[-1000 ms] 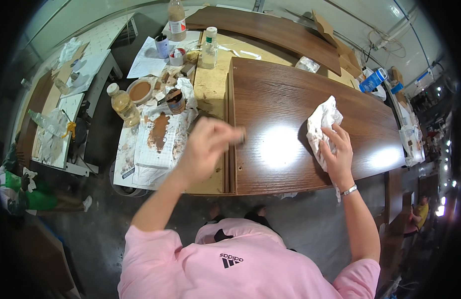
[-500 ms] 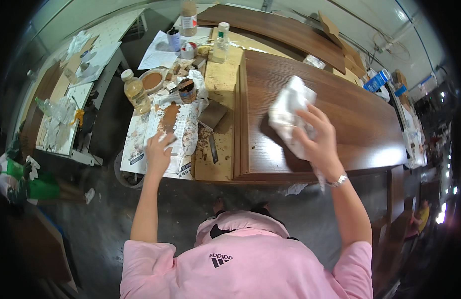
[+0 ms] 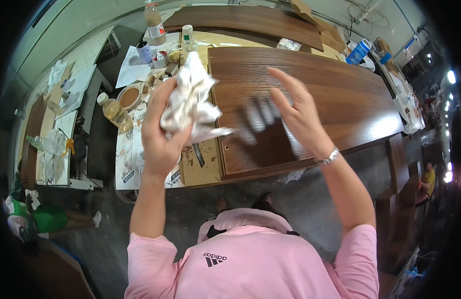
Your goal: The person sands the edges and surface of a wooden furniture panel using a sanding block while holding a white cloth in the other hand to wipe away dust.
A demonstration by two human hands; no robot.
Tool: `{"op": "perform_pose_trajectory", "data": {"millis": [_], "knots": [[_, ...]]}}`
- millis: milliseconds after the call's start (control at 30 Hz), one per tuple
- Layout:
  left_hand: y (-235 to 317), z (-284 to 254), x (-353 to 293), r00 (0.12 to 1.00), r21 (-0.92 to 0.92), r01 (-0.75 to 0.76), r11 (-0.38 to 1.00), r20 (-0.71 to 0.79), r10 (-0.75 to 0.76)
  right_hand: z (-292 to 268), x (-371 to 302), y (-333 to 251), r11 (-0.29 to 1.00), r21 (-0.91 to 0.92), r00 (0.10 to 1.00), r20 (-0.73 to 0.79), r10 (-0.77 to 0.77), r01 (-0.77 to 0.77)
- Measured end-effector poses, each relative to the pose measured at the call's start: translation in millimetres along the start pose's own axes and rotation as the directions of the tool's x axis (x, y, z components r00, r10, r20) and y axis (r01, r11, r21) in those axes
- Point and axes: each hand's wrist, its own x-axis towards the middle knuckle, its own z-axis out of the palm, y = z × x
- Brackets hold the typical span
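My left hand [image 3: 158, 142] is closed round a crumpled white cloth [image 3: 190, 99], raised over the left part of the worktable. One loose corner of the cloth trails to the right, past the edge of a dark brown wooden panel [image 3: 350, 94]. Above that panel hangs my right hand [image 3: 301, 117], empty, its thumb apart from the fingers, casting a shadow on the glossy surface. Below the cloth, a narrow dark blade-like tool [image 3: 198, 155] lies on the tan board [image 3: 190, 172]. The cloth and my left hand hide much of the stained paper behind them.
Left of my hand stand a clear bottle of yellowish liquid [image 3: 116, 113] and a bowl of brown paste [image 3: 128, 96]. Farther back are a tall bottle [image 3: 154, 25], a smaller clear bottle [image 3: 188, 40] and another brown panel [image 3: 240, 20]. A blue-and-white can [image 3: 358, 51] lies at right.
The white cloth has passed from my right hand to my left. My left hand has risen from the stained paper; my right is now empty over the panel. The view has shifted.
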Motion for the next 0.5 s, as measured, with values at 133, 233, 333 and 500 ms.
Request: {"op": "perform_pose_trajectory", "data": {"millis": [133,233,333,500], "knots": [[7,8,-29,0.774,0.325,-0.403,0.856,0.621,0.129,-6,-30,50,0.913,-0.383,0.981,0.07,0.18,-0.14],[-43,18,-11,0.775,0.359,-0.418,0.835,0.621,0.121,1,-38,38,0.837,-0.544,0.977,0.145,0.159,-0.056],[-91,30,52,0.9,0.4,-0.273,0.875,0.426,0.086,-6,-38,36,0.841,-0.536,0.974,0.142,0.174,-0.072],[-161,19,148,0.942,0.16,0.111,0.981,0.297,-0.155,0,-32,30,0.854,-0.516,0.977,0.139,0.16,-0.066]]}}
